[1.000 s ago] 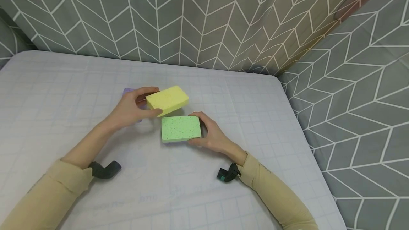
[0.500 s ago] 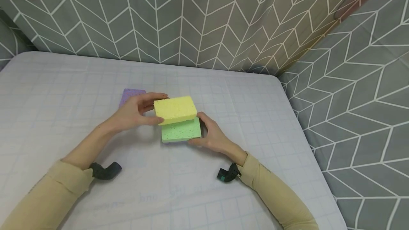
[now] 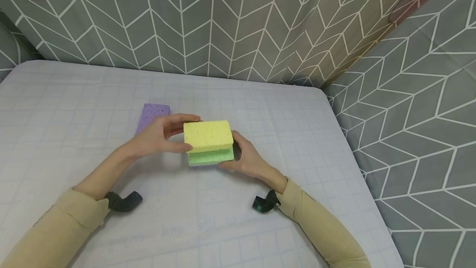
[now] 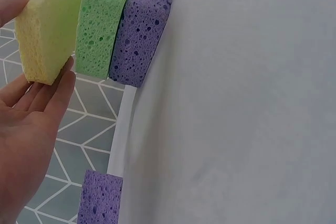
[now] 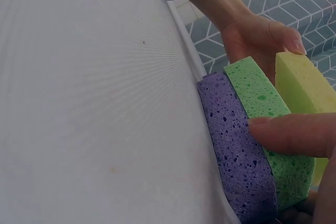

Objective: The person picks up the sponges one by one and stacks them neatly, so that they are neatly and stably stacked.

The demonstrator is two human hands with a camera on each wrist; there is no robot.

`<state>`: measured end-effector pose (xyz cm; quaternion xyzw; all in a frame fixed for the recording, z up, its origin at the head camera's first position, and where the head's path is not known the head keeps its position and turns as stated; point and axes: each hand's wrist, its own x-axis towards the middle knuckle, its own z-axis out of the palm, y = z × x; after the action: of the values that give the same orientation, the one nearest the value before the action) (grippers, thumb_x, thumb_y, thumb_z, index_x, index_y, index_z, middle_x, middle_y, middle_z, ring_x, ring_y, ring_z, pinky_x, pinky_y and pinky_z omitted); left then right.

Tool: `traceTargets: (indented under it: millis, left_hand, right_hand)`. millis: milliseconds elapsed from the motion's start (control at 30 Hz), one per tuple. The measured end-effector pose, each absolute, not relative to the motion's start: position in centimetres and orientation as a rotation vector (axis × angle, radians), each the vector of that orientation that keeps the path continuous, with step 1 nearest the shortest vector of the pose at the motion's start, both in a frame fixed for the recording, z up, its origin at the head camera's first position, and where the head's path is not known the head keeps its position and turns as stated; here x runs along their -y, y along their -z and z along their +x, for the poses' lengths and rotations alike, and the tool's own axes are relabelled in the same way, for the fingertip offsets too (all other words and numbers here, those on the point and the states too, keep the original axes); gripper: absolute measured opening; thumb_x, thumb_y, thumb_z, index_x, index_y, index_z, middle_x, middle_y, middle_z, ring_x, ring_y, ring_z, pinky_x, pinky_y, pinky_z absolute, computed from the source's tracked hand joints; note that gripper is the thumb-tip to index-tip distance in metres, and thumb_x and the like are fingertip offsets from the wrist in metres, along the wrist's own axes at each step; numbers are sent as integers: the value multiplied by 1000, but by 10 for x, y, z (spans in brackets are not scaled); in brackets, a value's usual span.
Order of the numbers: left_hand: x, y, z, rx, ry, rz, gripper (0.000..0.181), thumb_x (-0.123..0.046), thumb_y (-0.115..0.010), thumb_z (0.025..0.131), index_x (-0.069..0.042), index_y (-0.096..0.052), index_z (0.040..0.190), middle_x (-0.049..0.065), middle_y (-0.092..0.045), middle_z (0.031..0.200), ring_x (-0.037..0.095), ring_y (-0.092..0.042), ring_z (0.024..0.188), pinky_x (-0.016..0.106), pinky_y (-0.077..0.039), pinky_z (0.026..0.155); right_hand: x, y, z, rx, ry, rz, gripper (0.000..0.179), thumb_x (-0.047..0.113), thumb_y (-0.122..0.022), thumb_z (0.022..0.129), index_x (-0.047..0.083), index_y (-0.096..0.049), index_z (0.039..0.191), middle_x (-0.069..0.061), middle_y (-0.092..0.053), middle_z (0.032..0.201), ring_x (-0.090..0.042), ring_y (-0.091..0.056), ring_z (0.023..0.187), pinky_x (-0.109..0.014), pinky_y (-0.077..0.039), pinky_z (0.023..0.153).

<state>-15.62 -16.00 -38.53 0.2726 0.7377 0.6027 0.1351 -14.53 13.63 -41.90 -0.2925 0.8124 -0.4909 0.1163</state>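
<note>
My left hand (image 3: 154,137) holds a yellow sponge (image 3: 208,135) by its left end, thumb at the near side and fingers at the far side. The yellow sponge is just above a green sponge (image 3: 211,157); the right wrist view shows a gap between them. Beneath the green one lies a purple sponge (image 4: 142,30), flat on the table. My right hand (image 3: 251,158) grips the right end of the green sponge, and its thumb (image 5: 289,134) reaches the seam with the purple one. A second purple sponge (image 3: 152,115) lies behind my left hand, partly hidden.
A white cloth with a faint grid covers the table (image 3: 297,135). Grey curtains (image 3: 197,24) with white chevron lines hang behind it and along the right. Each wrist carries a dark camera mount (image 3: 124,202).
My left hand has brought the yellow sponge right and nearer, from behind the green sponge to over it, and turned it level with it. More of the second purple sponge shows. My right hand stays put.
</note>
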Motion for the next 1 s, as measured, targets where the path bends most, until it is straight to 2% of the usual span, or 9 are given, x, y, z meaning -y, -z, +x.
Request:
traceTargets:
  millis: [333,533,833,1000]
  left_hand:
    - [157,386,-154,-2087,-1733,844,71,-3,-81,79,-6,-51,143,9,-55,144,15,-53,131,21,-42,111]
    - [156,387,-152,-2088,-1710,841,72,-5,-82,79,-8,-51,144,8,-55,144,16,-52,133,20,-42,111]
    - [155,388,-151,-2080,-1692,843,72,-6,-82,80,-8,-50,144,7,-55,144,17,-51,134,21,-40,112]
    - [154,388,-151,-2065,-1689,855,72,-6,-82,80,-9,-51,144,7,-55,144,18,-50,135,20,-40,113]
  right_hand:
    - [-136,422,-146,-2383,1436,-851,83,22,-83,76,13,-41,147,-2,-54,141,-18,-47,133,-43,-31,119]
    - [-135,421,-146,-2353,1462,-837,81,19,-83,77,12,-42,146,-3,-54,141,-19,-48,132,-43,-32,119]
    - [-133,420,-146,-2336,1464,-775,81,7,-83,75,3,-42,144,-14,-54,141,-28,-49,129,-46,-34,117]
    - [-134,421,-147,-2350,1460,-781,77,9,-85,73,6,-46,139,-8,-57,136,-22,-51,124,-41,-37,114]
